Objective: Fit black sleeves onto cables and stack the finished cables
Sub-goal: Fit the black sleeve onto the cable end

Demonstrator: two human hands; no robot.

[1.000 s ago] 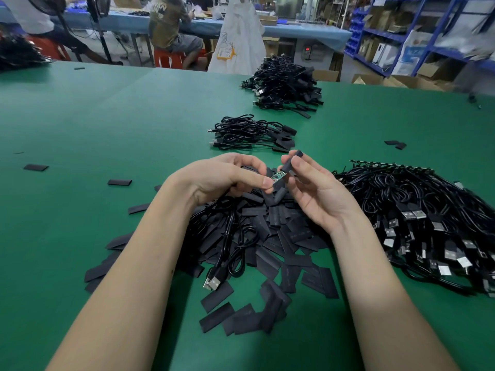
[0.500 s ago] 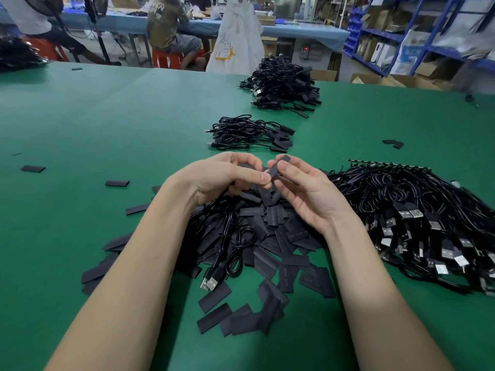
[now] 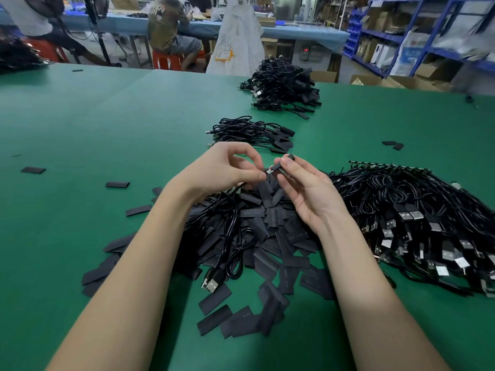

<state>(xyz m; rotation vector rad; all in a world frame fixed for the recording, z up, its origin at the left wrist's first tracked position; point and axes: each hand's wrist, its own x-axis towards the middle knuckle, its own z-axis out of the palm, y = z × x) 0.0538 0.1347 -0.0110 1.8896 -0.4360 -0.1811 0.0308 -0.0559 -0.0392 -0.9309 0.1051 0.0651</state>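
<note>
My left hand (image 3: pixel 222 170) pinched the bare circuit-board end of a cable (image 3: pixel 268 171), its cord (image 3: pixel 233 236) trailing down under my wrist to a USB plug (image 3: pixel 211 285) lying on the green counter (image 3: pixel 107 116). My right hand (image 3: pixel 305 188) gripped a black sleeve (image 3: pixel 284 162) between thumb and forefinger, its lower end meeting the board's tip. Both hands hovered close together above a loose heap of flat sleeves (image 3: pixel 267 223). To my right lay a big pile of unsleeved cables (image 3: pixel 415 215), plugs toward me. Just beyond my hands sat a small stack of finished cables (image 3: pixel 251 132), and farther off a larger stack (image 3: pixel 284 84).
</note>
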